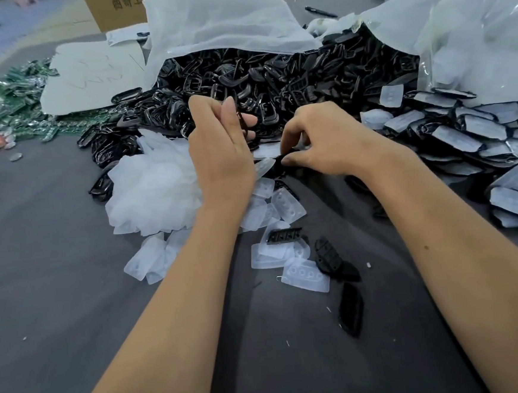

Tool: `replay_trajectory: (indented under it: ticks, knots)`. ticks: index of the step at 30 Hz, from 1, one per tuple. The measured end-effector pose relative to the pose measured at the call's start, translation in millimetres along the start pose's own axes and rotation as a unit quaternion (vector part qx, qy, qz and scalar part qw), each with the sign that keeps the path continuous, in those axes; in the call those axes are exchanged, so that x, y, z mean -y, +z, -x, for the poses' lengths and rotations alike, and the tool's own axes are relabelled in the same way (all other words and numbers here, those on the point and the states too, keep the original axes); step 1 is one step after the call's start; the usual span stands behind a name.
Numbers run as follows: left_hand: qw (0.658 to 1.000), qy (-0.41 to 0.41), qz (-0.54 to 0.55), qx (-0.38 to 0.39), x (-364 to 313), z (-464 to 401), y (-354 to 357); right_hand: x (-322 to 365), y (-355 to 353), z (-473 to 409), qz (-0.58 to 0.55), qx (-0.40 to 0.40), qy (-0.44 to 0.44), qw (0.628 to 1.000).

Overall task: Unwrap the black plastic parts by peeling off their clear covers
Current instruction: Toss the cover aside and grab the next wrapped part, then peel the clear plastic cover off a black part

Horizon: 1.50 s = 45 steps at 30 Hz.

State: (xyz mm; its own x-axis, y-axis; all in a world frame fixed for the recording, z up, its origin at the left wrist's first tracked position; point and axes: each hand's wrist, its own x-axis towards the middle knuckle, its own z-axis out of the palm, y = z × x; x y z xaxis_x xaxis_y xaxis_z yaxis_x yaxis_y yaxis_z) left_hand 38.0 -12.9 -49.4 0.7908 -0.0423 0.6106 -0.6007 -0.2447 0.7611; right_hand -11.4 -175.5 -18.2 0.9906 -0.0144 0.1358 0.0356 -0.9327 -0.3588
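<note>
1. Black plastic parts point(273, 80) lie in a big heap at the far side of the worktop point(56, 274), spilling out from under a white bag point(222, 22).
2. We see our left hand point(219, 146) held up, its fingers curled round a thin black part point(242, 121).
3. Our right hand point(325, 147) pinches another black part point(280, 163) with a clear cover point(264, 166) sticking out beside it.
4. Peeled clear covers point(155, 192) make a white pile near the middle.
5. Wrapped parts point(479, 135) are stacked along the right edge.
6. Green boards point(17, 100) sit at the far left.
</note>
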Motion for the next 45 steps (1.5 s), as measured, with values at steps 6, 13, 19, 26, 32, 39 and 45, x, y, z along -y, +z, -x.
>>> replay_trajectory:
  ticks: [6, 13, 19, 26, 32, 39, 45]
  knots:
    - [0.999, -0.022, -0.007, -0.041, 0.9, -3.7, 3.0, 30.3, -35.1, 10.7, -0.099, 0.208, -0.003, 0.973]
    - [0.999, -0.033, -0.003, -0.028, 2.3, -4.2, -1.6, 70.9, -13.3, 14.9, 0.027, 0.377, 0.039, 0.925]
    - [0.995, -0.094, 0.02, -0.037, -2.8, -6.0, -2.9, 42.7, -22.3, 13.7, -0.117, 0.335, -0.03, 0.934]
    - [0.988, -0.151, 0.038, -0.003, 5.6, -4.5, -1.7, 12.6, 24.7, 6.7, -0.531, -0.033, 0.067, 0.844]
    - [0.985, -0.146, 0.069, 0.052, 2.9, -0.5, 0.2, 13.0, 42.4, 0.3, -0.639, -0.148, 0.11, 0.747]
    - [0.985, -0.154, 0.041, 0.065, 5.4, -2.1, 3.7, 17.5, 43.2, 3.7, -0.643, -0.175, 0.101, 0.739]
    - [0.987, -0.143, 0.043, 0.054, 11.7, -4.8, 6.8, 18.1, 44.0, 3.5, -0.618, -0.184, 0.102, 0.758]
